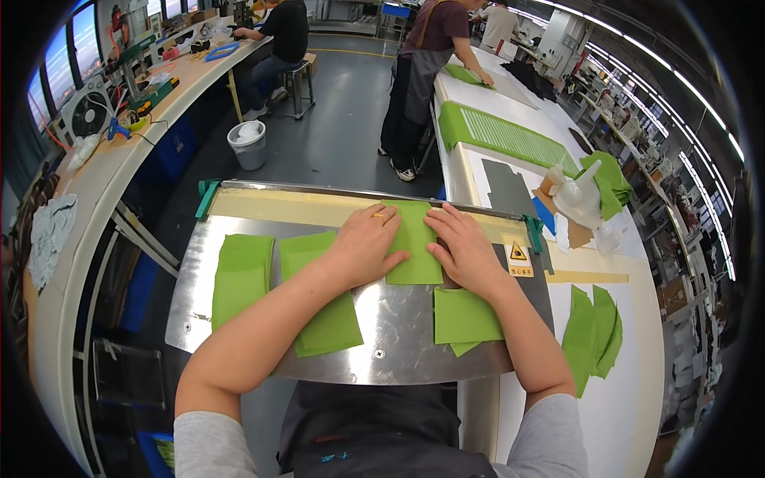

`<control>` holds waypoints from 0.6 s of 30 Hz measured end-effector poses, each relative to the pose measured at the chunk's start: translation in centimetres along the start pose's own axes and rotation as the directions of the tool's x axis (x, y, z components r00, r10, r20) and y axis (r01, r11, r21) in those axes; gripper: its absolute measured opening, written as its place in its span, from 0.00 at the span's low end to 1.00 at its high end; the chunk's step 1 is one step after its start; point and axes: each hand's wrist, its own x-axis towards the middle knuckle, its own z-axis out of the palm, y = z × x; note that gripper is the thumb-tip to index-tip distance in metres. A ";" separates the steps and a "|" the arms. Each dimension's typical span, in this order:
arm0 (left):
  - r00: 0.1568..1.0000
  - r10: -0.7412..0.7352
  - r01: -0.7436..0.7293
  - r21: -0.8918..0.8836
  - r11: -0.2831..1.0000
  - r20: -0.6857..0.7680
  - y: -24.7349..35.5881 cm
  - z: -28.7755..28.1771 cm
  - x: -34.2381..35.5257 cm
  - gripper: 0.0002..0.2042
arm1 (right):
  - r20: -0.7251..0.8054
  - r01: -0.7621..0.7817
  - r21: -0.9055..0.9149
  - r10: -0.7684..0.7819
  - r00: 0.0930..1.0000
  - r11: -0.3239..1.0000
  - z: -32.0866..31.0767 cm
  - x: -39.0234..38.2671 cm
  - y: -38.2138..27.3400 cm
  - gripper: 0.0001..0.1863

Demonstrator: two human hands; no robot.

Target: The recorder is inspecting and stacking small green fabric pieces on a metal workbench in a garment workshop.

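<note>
A rectangular piece of green fabric lies near the far edge of a shiny metal work plate. My left hand rests flat on its left side, fingers stretched toward the far edge and a ring on one finger. On its right side my right hand lies flat too, fingers extended. Left of them, a folded green fabric piece and another green piece, partly under my left forearm, lie on the plate. Below my right hand is a smaller green fabric stack, one corner sticking out beneath.
Green clamps sit at the plate's far corners, with a warning label at its right. A white table to the right bears green fabric pieces and a white bottle. Beyond are a bin and two co-workers.
</note>
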 end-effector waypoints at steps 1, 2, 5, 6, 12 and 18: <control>1.000 -0.003 0.003 0.000 1.000 0.002 -0.2 0.2 -0.1 0.28 | 0.002 0.001 0.003 -0.001 1.000 1.000 -0.1 0.0 -0.1 0.23; 1.000 -0.004 0.004 0.006 1.000 -0.001 -0.4 0.4 -0.1 0.29 | 0.025 -0.015 -0.001 0.015 1.000 1.000 -0.4 -0.1 -0.1 0.23; 1.000 -0.022 0.021 0.044 0.999 0.019 -0.4 0.0 -0.3 0.30 | 0.020 -0.017 0.009 0.017 1.000 1.000 0.1 0.0 -0.1 0.24; 0.998 -0.037 0.034 0.074 0.997 0.041 -0.3 -0.2 -0.2 0.30 | -0.009 -0.004 0.020 0.004 1.000 1.000 0.3 -0.1 0.0 0.24; 0.999 -0.035 0.034 0.065 0.997 0.023 -1.3 0.0 -0.4 0.30 | -0.014 -0.019 0.033 0.020 1.000 0.999 0.6 0.1 -0.3 0.25; 0.999 -0.035 0.035 0.031 0.999 0.013 -1.5 -0.2 -0.6 0.30 | -0.020 -0.011 -0.005 0.011 1.000 1.000 0.8 0.3 -0.4 0.25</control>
